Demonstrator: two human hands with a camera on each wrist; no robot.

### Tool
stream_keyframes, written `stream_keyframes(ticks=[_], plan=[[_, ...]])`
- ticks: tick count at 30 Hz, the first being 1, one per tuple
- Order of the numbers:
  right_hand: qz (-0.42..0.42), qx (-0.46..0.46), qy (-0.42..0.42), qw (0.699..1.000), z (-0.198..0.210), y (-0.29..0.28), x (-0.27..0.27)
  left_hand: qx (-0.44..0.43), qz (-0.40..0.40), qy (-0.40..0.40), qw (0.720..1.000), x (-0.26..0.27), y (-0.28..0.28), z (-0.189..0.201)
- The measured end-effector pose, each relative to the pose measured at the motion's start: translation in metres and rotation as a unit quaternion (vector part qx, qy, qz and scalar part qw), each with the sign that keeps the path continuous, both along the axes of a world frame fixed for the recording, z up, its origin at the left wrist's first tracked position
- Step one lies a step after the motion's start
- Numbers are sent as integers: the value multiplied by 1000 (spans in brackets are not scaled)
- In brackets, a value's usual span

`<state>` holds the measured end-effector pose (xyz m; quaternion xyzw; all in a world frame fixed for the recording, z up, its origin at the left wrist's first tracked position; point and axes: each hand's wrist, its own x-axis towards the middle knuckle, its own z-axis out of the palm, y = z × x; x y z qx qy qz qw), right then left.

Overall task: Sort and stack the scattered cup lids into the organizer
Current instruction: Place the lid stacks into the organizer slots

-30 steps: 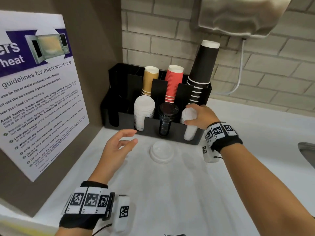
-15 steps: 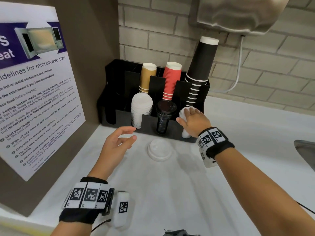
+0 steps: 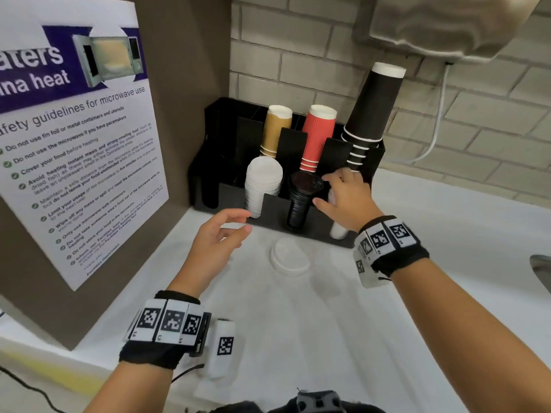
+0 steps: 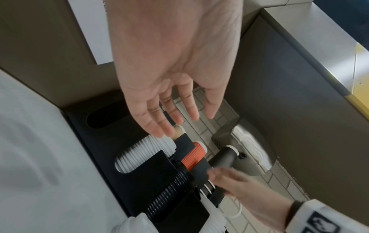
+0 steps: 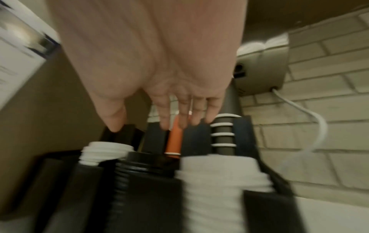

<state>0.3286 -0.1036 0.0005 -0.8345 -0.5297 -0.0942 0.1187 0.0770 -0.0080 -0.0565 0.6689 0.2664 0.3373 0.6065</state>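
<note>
- At centre frame in the head view, a black plastic cup-and-lid organizer (image 3: 274,210) stands on the white surface (image 3: 298,338) against the pale brick wall.
- Its front slots hold, left to right in the frame, a stack of white plastic lids (image 3: 263,183), a stack of black lids (image 3: 301,198) and a second white lid stack (image 5: 217,181).
- Just below the organizer, a small pile of loose white lids (image 3: 289,257) lies on the surface.
- The right hand (image 3: 346,198) hovers over the right-most slot, fingers straight and spread, holding nothing.
- The left hand (image 3: 219,242), lower left of the organizer, is relaxed and empty, fingers apart.
</note>
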Motion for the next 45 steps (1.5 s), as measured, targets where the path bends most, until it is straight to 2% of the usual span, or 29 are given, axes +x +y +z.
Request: stream_keyframes(ticks=[1, 2, 3, 5, 6, 8, 11, 20, 23, 24, 26, 29, 32, 36, 45], plan=[[64, 2, 51, 997, -2, 3, -11, -4, -1, 0, 1000, 0, 0, 0], [117, -44, 102, 987, -6, 6, -23, -8, -2, 0, 1000, 1, -1, 0], [142, -128, 134, 972, -13, 10, -35, -9, -3, -1, 1000, 1, -1, 0], [122, -292, 146, 937, -31, 17, -52, -8, -7, 0, 1000, 2, -2, 0], [91, -338, 140, 926, -40, 20, -57, -7, -8, 0, 1000, 2, -2, -1], [45, -369, 115, 921, -54, 23, -61, -5, -11, 3, 1000, 1, -3, -2], [22, -379, 103, 920, -63, 26, -60, -4, -11, 6, 1000, -2, -2, -4], [30, -318, 175, 931, -65, 23, -50, 3, -10, 9, 1000, 1, -5, -6], [64, -202, 288, 934, -47, 11, -52, 25, -30, 17, 999, 2, -7, -4], [82, -137, 350, 923, -39, 5, -56, 23, -45, 25, 998, 3, -8, -3], [122, -25, 452, 883, -22, -9, -68, 1, -84, 34, 996, 7, -13, 0], [157, 54, 522, 837, -8, -26, -87, -32, -160, -20, 986, 14, -22, 5], [166, 97, 533, 824, -6, -41, -96, -40, -196, -62, 978, 18, -27, 8], [161, 106, 510, 838, -1, -55, -94, -6, -208, -74, 975, 23, -30, 10], [162, 131, 518, 830, 5, -59, -93, 10, -224, -51, 973, 26, -30, 11]])
